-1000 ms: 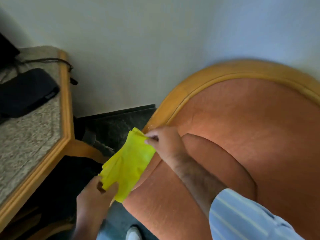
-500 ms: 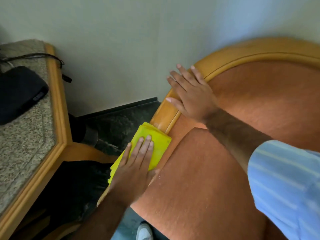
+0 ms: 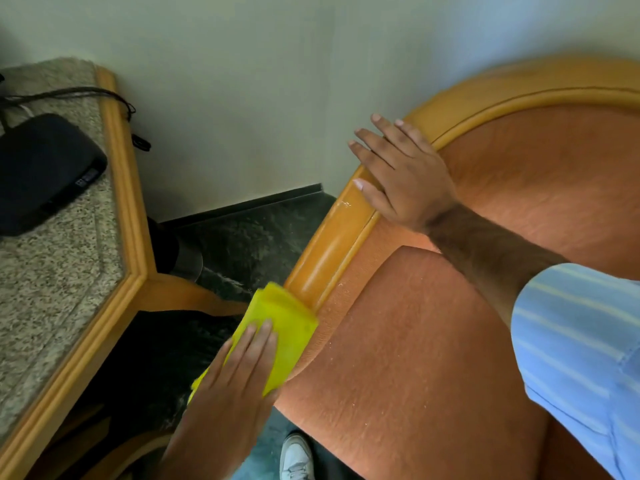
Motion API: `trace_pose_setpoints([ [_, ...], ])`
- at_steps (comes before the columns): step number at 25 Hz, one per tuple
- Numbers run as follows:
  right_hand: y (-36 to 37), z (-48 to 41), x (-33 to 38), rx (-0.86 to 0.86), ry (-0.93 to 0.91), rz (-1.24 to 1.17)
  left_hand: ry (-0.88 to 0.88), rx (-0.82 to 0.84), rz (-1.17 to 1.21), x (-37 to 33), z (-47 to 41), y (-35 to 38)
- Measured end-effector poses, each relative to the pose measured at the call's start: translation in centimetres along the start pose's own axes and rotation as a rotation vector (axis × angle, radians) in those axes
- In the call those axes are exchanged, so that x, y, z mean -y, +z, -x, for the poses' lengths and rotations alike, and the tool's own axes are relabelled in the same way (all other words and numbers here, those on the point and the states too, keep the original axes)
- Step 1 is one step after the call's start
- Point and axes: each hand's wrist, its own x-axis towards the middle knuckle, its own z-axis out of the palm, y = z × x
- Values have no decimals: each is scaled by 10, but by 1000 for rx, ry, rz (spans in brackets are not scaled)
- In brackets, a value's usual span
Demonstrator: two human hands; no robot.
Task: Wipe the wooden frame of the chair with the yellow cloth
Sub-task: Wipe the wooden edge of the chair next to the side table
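Presently, reading left to right, the side table (image 3: 114, 188) stands clear of the work area. The left hand (image 3: 239, 379) lies flat, fingers extended and together, palm pressing the folded yellow cloth (image 3: 291, 323) onto the lower end of the chair's wooden frame (image 3: 329, 251), beside the orange upholstery (image 3: 415, 341). The cloth is judged soft, light and limp; it should be controlled by flat palm pressure rather than a pinch, or it is likely to bunch or slide off the rounded rail. The frame looks rigid, glossy and probably slick, so steady downward load is advised. The right hand (image 3: 405, 171) rests open on the upper frame, fingers spread, grasping nothing, apparently bracing the chair.
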Motion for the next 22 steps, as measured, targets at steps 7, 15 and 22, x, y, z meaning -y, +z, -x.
trace_pose_setpoints([
  [7,2,1,0,-2,-6,-12,24,-40,-69,1,17,0],
  [15,2,1,-1,-2,5,-17,-61,-169,127,-39,-182,-32],
  [22,2,-1,0,-42,-15,-65,-78,-201,109,-39,-173,-21],
])
